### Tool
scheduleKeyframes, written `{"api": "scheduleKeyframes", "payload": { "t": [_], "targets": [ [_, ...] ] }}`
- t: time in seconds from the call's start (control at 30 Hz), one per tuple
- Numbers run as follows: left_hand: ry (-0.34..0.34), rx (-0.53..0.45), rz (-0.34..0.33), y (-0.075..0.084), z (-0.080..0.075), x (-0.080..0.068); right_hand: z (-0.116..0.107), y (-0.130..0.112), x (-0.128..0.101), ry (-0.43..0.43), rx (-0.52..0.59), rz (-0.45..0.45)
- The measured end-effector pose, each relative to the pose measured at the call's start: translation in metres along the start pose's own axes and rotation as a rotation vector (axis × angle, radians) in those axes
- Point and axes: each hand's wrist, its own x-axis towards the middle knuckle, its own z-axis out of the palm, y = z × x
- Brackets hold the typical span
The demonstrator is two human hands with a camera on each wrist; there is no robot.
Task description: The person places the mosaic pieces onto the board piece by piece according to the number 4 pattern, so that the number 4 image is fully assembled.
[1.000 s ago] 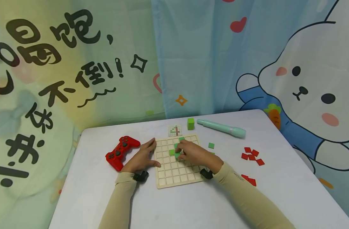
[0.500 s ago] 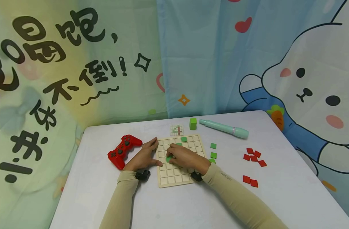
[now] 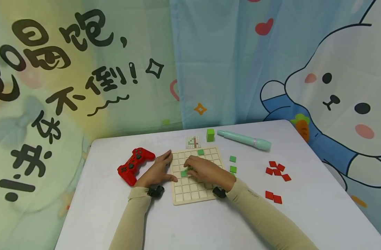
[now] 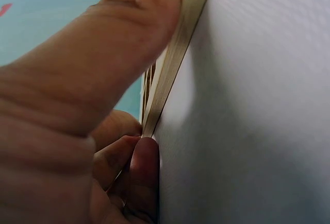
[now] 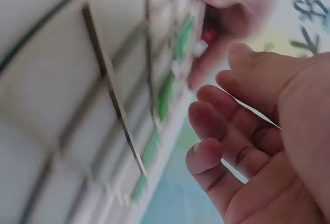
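A wooden grid board (image 3: 196,189) lies on the white table (image 3: 209,222). My left hand (image 3: 157,170) rests flat against the board's left edge (image 4: 178,44), thumb at its front corner. Over the board's left half hovers my right hand (image 3: 190,165), fingers loosely curled (image 5: 221,126) and holding nothing that I can see. Its fingertips are at a green tile (image 3: 184,173) lying in a cell. Another green tile (image 3: 201,152) sits in the far row. Further green tiles (image 5: 166,94) show edge-on in the right wrist view.
A red game controller (image 3: 135,165) lies left of my left hand. Behind the board are a small pattern card (image 3: 193,141), a green cube (image 3: 210,134) and a teal pen (image 3: 244,140). Two loose green tiles (image 3: 233,164) and several red tiles (image 3: 276,169) lie to the right.
My right hand slid left across the board, and a green tile now sits in a cell further left. The left hand stayed at the board's edge.
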Motion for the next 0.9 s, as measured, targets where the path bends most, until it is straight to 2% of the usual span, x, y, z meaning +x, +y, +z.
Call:
{"api": "scheduleKeyframes", "payload": {
  "t": [0.17, 0.3, 0.4, 0.5, 0.67, 0.9],
  "targets": [
    [0.009, 0.015, 0.000, 0.003, 0.001, 0.003, -0.035, 0.024, -0.050, 0.171, 0.062, 0.053],
    [-0.002, 0.028, -0.012, 0.002, 0.001, 0.002, -0.049, 0.055, -0.092, 0.257, 0.102, 0.185],
    [-0.015, 0.043, -0.018, -0.001, 0.002, 0.001, -0.047, 0.077, -0.118, 0.228, 0.134, 0.263],
    [-0.009, 0.043, -0.015, -0.002, 0.000, -0.001, -0.039, 0.091, -0.131, 0.153, 0.165, 0.256],
    [0.001, 0.021, -0.015, -0.001, -0.001, -0.005, -0.024, 0.100, -0.133, 0.077, 0.164, 0.182],
    [-0.014, 0.028, -0.005, 0.001, 0.001, -0.002, -0.014, 0.100, -0.133, 0.065, 0.079, 0.208]
  ]
}}
